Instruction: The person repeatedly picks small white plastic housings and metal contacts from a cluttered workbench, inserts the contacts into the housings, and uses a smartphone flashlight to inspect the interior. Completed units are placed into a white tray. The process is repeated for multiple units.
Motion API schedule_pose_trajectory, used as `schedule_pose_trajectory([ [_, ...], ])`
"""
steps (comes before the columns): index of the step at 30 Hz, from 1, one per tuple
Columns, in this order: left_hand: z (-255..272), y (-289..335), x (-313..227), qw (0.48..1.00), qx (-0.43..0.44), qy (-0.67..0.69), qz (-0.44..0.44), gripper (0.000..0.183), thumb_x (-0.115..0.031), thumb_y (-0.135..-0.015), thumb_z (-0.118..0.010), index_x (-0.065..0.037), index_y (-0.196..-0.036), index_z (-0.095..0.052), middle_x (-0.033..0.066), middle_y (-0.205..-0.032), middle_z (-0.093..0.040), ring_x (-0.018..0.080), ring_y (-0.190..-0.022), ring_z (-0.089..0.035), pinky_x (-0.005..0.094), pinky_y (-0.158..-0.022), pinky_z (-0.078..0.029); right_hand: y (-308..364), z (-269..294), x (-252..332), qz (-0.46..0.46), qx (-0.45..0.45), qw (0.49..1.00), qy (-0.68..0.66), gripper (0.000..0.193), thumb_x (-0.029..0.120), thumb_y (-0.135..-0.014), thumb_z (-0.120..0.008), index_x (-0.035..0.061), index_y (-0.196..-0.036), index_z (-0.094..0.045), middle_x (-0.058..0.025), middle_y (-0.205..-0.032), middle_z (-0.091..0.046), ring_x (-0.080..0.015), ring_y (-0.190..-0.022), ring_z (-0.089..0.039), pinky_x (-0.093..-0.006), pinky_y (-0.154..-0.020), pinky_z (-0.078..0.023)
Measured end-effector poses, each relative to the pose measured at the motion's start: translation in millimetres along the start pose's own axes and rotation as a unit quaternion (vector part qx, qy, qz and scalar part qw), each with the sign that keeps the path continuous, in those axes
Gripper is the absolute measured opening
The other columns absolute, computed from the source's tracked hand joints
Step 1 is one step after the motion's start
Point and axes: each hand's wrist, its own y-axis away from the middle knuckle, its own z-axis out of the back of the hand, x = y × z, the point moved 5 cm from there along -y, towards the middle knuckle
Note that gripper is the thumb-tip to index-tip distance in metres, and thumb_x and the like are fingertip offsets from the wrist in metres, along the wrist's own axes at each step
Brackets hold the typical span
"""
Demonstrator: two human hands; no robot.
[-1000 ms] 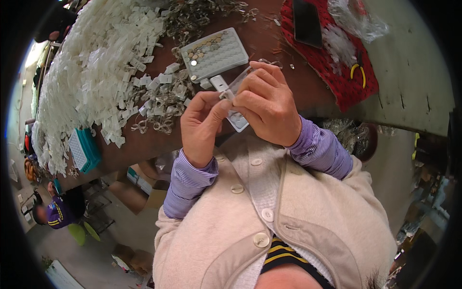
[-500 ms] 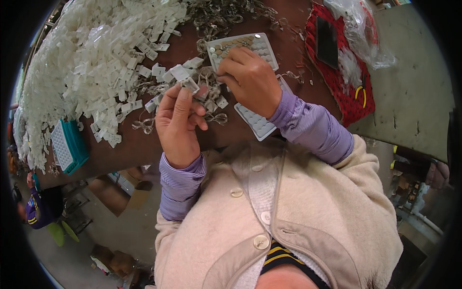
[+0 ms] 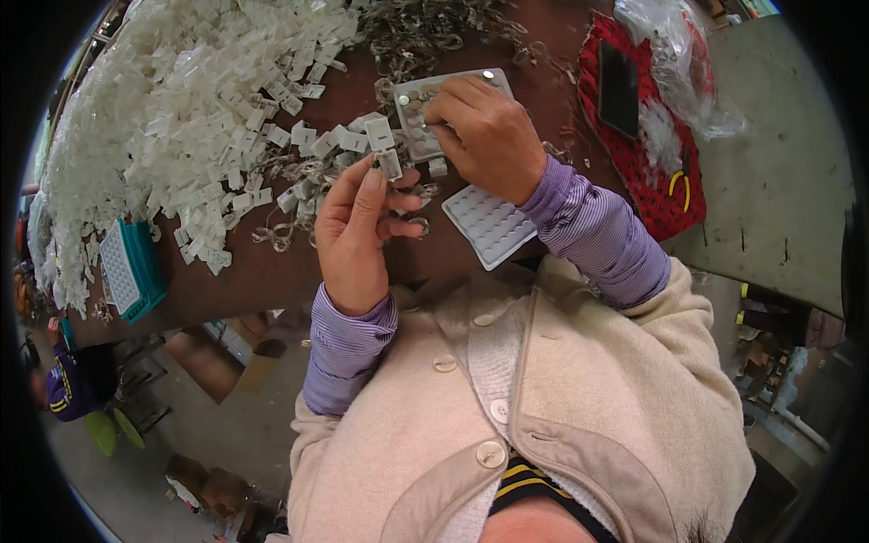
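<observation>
My left hand (image 3: 358, 231) pinches a small white plastic battery case (image 3: 389, 165) between thumb and fingertips, its lid (image 3: 379, 134) swung up. Thin wire shows at the lower fingers of that hand. My right hand (image 3: 489, 136) is over a pale moulded tray (image 3: 405, 89) of round button cells (image 3: 415, 98), thumb and fingertips pressed together above its left part. What they hold, if anything, is hidden. A second pale tray (image 3: 489, 226) with round pockets lies below the right wrist. More white cases (image 3: 351, 138) and coiled wire (image 3: 281, 237) lie beside the left hand.
A large heap of white plastic cases (image 3: 208, 109) covers the table's left side. Bundled wires (image 3: 425, 32) lie at the back. A teal-edged tray stack (image 3: 136, 271) stands at front left. On the right, a dark phone (image 3: 618, 88) rests on red cloth (image 3: 665, 204) near clear plastic bags (image 3: 674, 54).
My left hand has moved slightly right with the battery case, closer to the button cell tray. My right hand has shifted a little right and down, still over the tray.
</observation>
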Motion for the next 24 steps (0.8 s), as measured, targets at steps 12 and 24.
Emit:
schedule_pose_trajectory([
  [12,-2.1,3.5,1.9,0.999,0.003,0.018,-0.043,0.030,-0.017,-0.112,-0.060,0.000,-0.136,-0.062,0.0187,-0.116,-0.076,0.0186,-0.097,-0.076,0.0302,-0.076,-0.067,4.5,-15.4,-7.8,0.023,0.027,0.999,-0.017,0.015,0.004,-0.080,-0.075,0.0015,-0.094,-0.070,-0.0109,-0.098,-0.067,-0.0337,-0.099,-0.068,-0.0443,-0.085,-0.057],
  [24,-41.6,24.6,7.1,0.995,0.063,-0.051,-0.065,0.035,-0.009,-0.108,-0.064,0.000,-0.141,-0.059,0.0121,-0.118,-0.073,0.0209,-0.104,-0.076,0.0313,-0.083,-0.067,25.4,64.9,49.0,0.045,-0.121,0.983,-0.127,0.015,-0.002,-0.082,-0.078,0.0012,-0.094,-0.070,-0.0122,-0.090,-0.065,-0.0322,-0.080,-0.067,-0.0402,-0.069,-0.057],
])
